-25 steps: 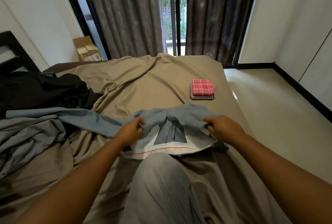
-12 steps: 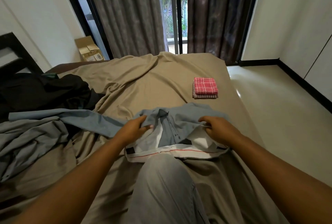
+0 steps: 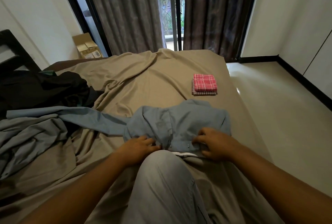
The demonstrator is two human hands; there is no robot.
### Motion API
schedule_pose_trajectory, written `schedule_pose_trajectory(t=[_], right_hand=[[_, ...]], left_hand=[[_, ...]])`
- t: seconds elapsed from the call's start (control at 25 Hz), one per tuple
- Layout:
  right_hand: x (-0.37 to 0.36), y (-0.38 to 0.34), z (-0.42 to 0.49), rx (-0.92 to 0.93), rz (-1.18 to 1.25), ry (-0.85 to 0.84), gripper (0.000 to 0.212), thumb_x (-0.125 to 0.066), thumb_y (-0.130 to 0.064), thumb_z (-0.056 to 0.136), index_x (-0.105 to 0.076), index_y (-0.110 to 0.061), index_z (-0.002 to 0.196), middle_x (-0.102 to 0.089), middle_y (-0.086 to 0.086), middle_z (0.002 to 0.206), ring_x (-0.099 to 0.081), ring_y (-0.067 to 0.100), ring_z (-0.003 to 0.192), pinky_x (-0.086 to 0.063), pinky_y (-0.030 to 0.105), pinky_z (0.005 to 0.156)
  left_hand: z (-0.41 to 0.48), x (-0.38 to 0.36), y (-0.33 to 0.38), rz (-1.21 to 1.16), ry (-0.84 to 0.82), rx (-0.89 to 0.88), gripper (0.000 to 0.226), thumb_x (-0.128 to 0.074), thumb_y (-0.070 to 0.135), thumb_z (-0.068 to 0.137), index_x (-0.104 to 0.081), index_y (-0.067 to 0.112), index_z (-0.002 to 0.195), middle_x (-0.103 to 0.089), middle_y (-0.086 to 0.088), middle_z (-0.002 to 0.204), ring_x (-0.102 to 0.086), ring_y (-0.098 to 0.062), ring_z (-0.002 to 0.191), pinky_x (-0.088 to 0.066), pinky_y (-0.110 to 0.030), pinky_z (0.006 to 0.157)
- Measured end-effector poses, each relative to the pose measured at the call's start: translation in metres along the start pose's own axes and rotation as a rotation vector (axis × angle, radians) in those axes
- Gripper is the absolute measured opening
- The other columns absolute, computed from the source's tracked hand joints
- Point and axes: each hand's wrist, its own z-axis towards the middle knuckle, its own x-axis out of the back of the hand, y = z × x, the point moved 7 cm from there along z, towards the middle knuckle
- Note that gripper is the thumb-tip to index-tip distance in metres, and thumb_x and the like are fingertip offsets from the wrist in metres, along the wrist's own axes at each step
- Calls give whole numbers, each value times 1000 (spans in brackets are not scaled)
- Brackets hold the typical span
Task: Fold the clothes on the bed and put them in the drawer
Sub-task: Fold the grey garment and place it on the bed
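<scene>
One blue-grey garment [image 3: 179, 121] lay on the tan-sheeted bed [image 3: 161, 79], just beyond the person's raised knee [image 3: 165, 173]. Its banded edge faced the person and ran left to right. The bunched main part reached away towards the window. A long strip of the same cloth trailed off to the left across the sheet, so the garment's long axis ran across the bed. The fabric was plain and matte, creased into soft folds, with a seam running up the middle. Two small metal fasteners showed on the band, and a sliver of white lining showed beneath it.

The left hand [image 3: 138, 147] held the band at its left end, fingers curled onto the cloth. The right hand [image 3: 213, 144] gripped the right end, fingers bent over the top and thumb under the edge. The two hands were apart, one on each side of the knee.

Beyond the garment, near the bed's right edge, sat a folded stack of checked cloths [image 3: 204, 84], a red one on top. The trailing strip reached a crumpled grey-blue heap [image 3: 27, 142] at the left, with a pile of black clothes [image 3: 45, 88] behind it. A cardboard box [image 3: 88, 47] stood past the bed beside the grey curtains [image 3: 125, 8].
</scene>
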Motion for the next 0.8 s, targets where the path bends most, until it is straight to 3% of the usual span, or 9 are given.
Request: schedule_pose_trajectory(t=[0.12,0.2,0.28,0.36,0.48,0.56,0.68,0.8], right_hand=[[-25,-1,-11,25,-244,-44,75,-50,-74,81,-52,-29,141,-45,4,147,-49,29,128,-46,44,102],[-38,-2,-14,43,-350,-18,81,-46,-77,73,-56,-27,135,-54,5,143,-58,30,120,-54,45,89],[-39,-7,-12,22,-346,79,65,-62,-59,80,-57,-24,135,-63,4,133,-64,27,110,-58,41,80],[-32,-12,-8,-33,-283,182,65,-66,-36,88,-48,-18,148,-66,4,130,-66,25,106,-58,38,79],[-28,-16,-11,-59,-267,239,85,-80,-34,73,-50,-9,148,-72,6,115,-69,24,86,-57,34,60],[-34,-15,-14,-35,-300,275,79,-86,-32,66,-61,-8,137,-72,8,112,-69,24,82,-57,35,56],[-40,-9,-14,-14,-268,258,60,-80,-38,75,-68,-12,128,-71,8,119,-71,26,92,-60,37,71],[-36,1,-12,-37,-73,241,53,-64,-51,91,-67,-15,131,-67,6,124,-65,27,106,-55,39,86]], left_hand=[[-14,-14,7,83,32,-55,50,-44,56,88,-45,37,134,-51,2,139,-58,-24,102,-56,-38,71],[-16,-15,10,86,36,-32,58,-41,60,86,-46,35,137,-47,2,143,-57,-25,105,-56,-39,73],[-9,-8,14,69,68,-6,66,-41,62,87,-41,32,147,-48,1,143,-59,-24,111,-58,-38,75],[3,2,20,41,62,3,71,-40,60,95,-24,31,157,-42,-1,152,-54,-25,123,-55,-39,85],[12,4,23,-43,-100,16,72,-36,59,101,0,39,160,-23,-2,163,-38,-27,136,-44,-43,100],[13,9,21,-55,-100,-4,70,-35,61,101,1,44,159,-24,-1,162,-38,-26,136,-43,-43,100],[20,14,12,-135,-149,-28,61,-38,59,101,-17,45,157,-37,4,156,-43,-21,133,-44,-38,99],[39,33,-3,-477,-255,89,41,-55,50,99,-61,34,137,-64,6,131,-58,-15,113,-46,-34,101]])
